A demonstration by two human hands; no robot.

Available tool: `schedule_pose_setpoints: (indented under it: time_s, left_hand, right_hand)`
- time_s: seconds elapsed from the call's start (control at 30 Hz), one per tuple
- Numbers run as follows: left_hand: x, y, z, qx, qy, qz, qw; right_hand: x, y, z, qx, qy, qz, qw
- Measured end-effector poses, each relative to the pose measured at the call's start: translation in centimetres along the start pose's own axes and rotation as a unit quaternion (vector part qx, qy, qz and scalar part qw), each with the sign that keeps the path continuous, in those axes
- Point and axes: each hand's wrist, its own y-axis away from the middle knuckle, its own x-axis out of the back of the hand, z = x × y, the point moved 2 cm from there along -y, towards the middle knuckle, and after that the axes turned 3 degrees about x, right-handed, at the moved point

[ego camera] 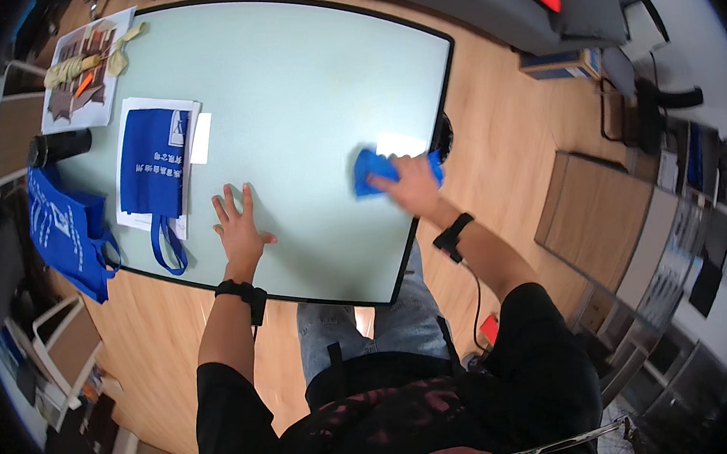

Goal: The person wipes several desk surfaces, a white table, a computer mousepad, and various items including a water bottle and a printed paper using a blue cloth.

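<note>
A blue cloth [369, 174] lies bunched under my right hand [414, 184], at the right edge of the pale green tabletop [301, 91]. The fingers press on the cloth and the hand is slightly blurred. Spread flat with fingers apart, my left hand [238, 227] rests on the table near its front edge and holds nothing. Just left of it a folded blue bag [152, 160] with white print and a hanging handle lies on a stack of white papers [129, 216]. A small white card [201, 138] sits beside the stack.
At the far left corner, gloves [69, 71] and an orange item [83, 86] lie on a printed sheet [89, 114]. A black cylinder [59, 147] and another blue bag [68, 218] are at the left edge. A grey sofa [448, 2] stands behind; a wooden cabinet [599, 215] is right.
</note>
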Motion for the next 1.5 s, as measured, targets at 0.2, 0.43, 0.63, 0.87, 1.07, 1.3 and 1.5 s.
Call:
schedule_pose_setpoints:
  time_s: [0.2, 0.43, 0.63, 0.87, 1.07, 1.3, 1.5]
  left_hand:
    - [0.5, -0.2, 0.0, 0.008, 0.017, 0.013, 1.000]
    - [0.0, 0.2, 0.0, 0.013, 0.020, 0.007, 1.000]
    - [1.1, 0.2, 0.1, 0.025, 0.038, -0.008, 0.999]
    - [1.3, 0.2, -0.3, 0.026, 0.048, -0.014, 0.998]
    - [1.3, 0.3, -0.7, 0.013, 0.052, -0.040, 0.998]
    - [1.5, 0.2, -1.4, -0.015, 0.075, -0.047, 0.996]
    - [1.9, 0.6, -2.0, -0.041, 0.095, -0.022, 0.994]
  right_hand:
    - [4.2, -11.1, 15.3, -0.186, 0.043, 0.184, 0.964]
    - [4.4, -21.1, 16.9, -0.272, 0.105, 0.178, 0.940]
    - [0.6, -21.3, 1.4, -0.028, 0.069, 0.080, 0.994]
    - [-1.6, -20.6, -4.4, 0.214, 0.000, 0.065, 0.975]
    - [1.9, -35.3, 1.0, -0.098, 0.054, 0.105, 0.988]
    - [-0.8, -34.7, -7.8, -0.094, 0.069, 0.072, 0.991]
    - [-2.5, -28.1, -14.1, -0.074, 0.046, 0.029, 0.996]
